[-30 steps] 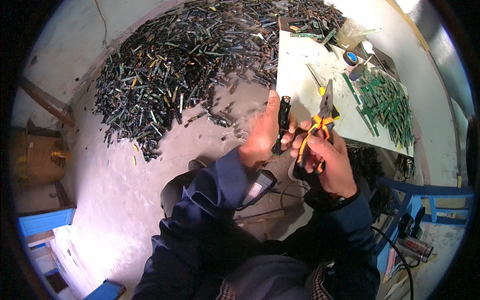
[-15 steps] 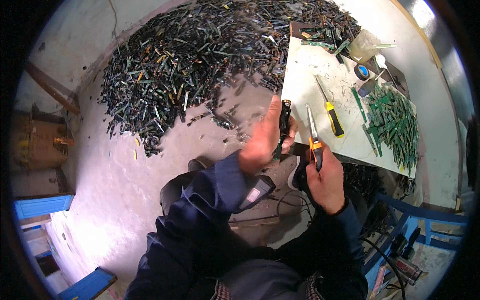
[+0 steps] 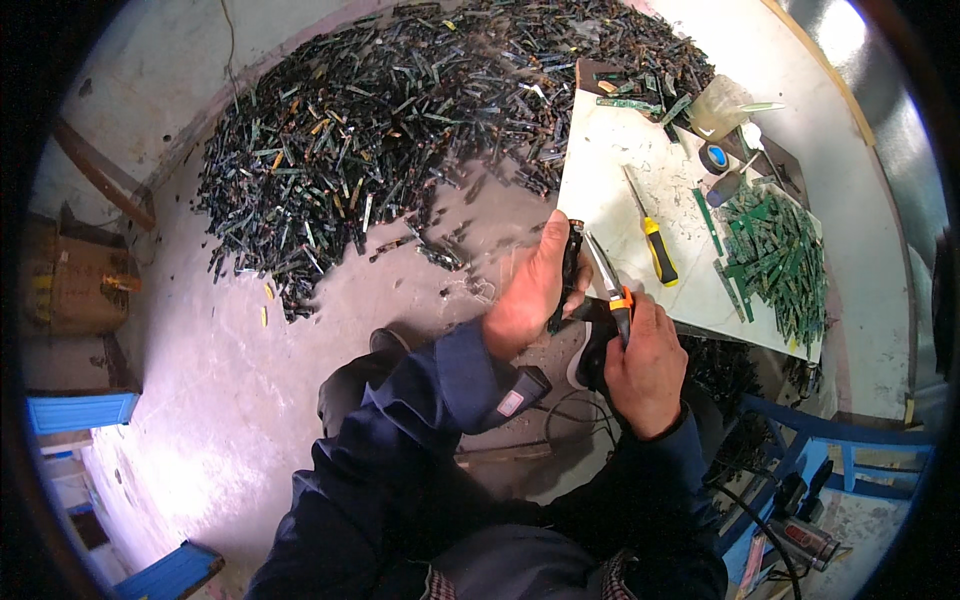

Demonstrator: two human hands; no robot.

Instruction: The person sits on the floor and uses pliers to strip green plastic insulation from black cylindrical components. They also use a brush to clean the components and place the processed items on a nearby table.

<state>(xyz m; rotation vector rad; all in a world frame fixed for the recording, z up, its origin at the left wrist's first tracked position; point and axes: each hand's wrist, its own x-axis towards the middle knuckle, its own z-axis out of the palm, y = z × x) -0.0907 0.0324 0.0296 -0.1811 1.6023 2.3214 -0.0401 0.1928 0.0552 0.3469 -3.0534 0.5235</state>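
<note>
My left hand (image 3: 527, 297) is closed around a dark, narrow strip-shaped electronic part (image 3: 568, 262), held upright with its end beside the thumb. In my right hand (image 3: 645, 372) is a pair of long-nose pliers (image 3: 606, 268) with orange and black handles. Their jaws point up and left, their tip close to the upper end of the dark part; whether they touch it I cannot tell. A yellow and black screwdriver (image 3: 655, 245) lies on the white tabletop (image 3: 600, 170) just beyond the pliers.
Green circuit-board strips (image 3: 775, 255) are heaped on the table's right side. Behind them stand a blue-centred tape roll (image 3: 714, 157) and a translucent plastic jug (image 3: 720, 108). A large pile of dark strips (image 3: 400, 130) covers the far floor. A blue chair frame (image 3: 850, 440) is at right.
The pliers have tilted left, bringing their jaws nearer the dark part. My left hand has turned slightly and lowered. The whole view has shifted a little.
</note>
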